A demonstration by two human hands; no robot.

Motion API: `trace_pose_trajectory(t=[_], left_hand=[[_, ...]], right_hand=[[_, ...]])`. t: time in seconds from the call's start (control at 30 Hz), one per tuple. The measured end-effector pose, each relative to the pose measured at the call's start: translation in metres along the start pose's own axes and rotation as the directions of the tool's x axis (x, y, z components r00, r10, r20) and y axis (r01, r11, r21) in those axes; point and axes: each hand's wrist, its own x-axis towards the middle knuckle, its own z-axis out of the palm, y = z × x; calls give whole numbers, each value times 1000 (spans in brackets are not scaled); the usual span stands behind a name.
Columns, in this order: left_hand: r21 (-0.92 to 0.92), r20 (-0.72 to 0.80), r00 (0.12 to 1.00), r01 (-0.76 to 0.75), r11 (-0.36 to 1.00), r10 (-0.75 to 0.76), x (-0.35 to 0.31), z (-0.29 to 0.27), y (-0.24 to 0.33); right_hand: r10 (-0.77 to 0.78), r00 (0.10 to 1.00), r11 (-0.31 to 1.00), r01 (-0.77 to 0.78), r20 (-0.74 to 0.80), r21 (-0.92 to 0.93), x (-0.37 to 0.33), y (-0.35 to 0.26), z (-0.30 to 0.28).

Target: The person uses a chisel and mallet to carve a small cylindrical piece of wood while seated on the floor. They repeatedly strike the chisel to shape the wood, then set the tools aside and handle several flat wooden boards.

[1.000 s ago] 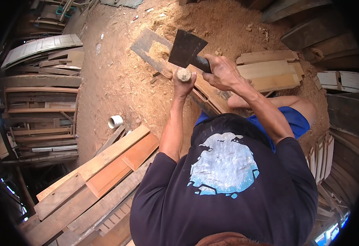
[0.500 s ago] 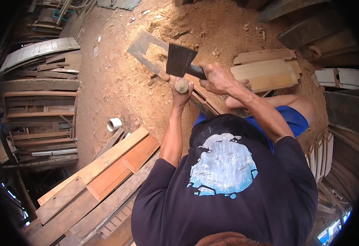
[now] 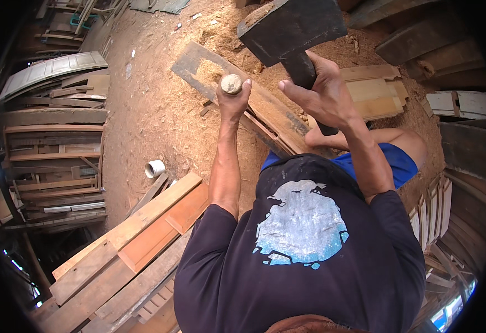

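Black cloth of a printed shirt (image 3: 376,250) fills the part nearest us, with blue shorts (image 3: 398,166) just beyond it at the right. Past the shirt, the right hand (image 3: 334,102) has its fingers wrapped around the handle of a dark, broad-headed mallet (image 3: 293,33), whose head we see held high, away from the body. To its left, the left hand (image 3: 233,106) is closed around a round-ended tool (image 3: 232,84); the pale end faces us, so its long axis seems near upright, while its lower part is hidden and we cannot tell what it touches. That end lies left of the right fingers, and left of the mallet head and nearer the body, with open space between; the left hand, gripping it, is the nearer one. Beneath, we find a slotted brown board (image 3: 265,132) along the left edge of a weathered plank (image 3: 184,66), both slanting away to the far left, with shavings (image 3: 208,71) near the plank's far end. To the right, pale panels (image 3: 373,99) lie on the dusty floor (image 3: 126,139), and stacked timber (image 3: 54,156) lines the floor's left edge.
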Motion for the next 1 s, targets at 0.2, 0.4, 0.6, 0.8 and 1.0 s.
trace_pose_trajectory(t=[0.2, 0.4, 0.6, 0.8, 1.0], left_hand=[[71, 26, 995, -97, 993, 96, -10, -5, -15], [203, 185, 924, -369, 907, 335, -30, -15, -27], [57, 139, 984, -121, 991, 112, -29, -10, -52], [195, 76, 961, -276, 941, 266, -20, 3, -18], [237, 117, 965, -257, 937, 235, -44, -20, -44]], right_hand=[[-105, 994, 993, 107, -39, 48, 2, -11, 6], [-263, 962, 897, 273, 77, -348, 13, 37, 44], [-155, 979, 918, 192, 132, -346, 15, 46, 71], [117, 951, 740, 108, 285, -663, 32, 85, 69], [-229, 965, 888, 262, 131, -377, 22, 61, 71]])
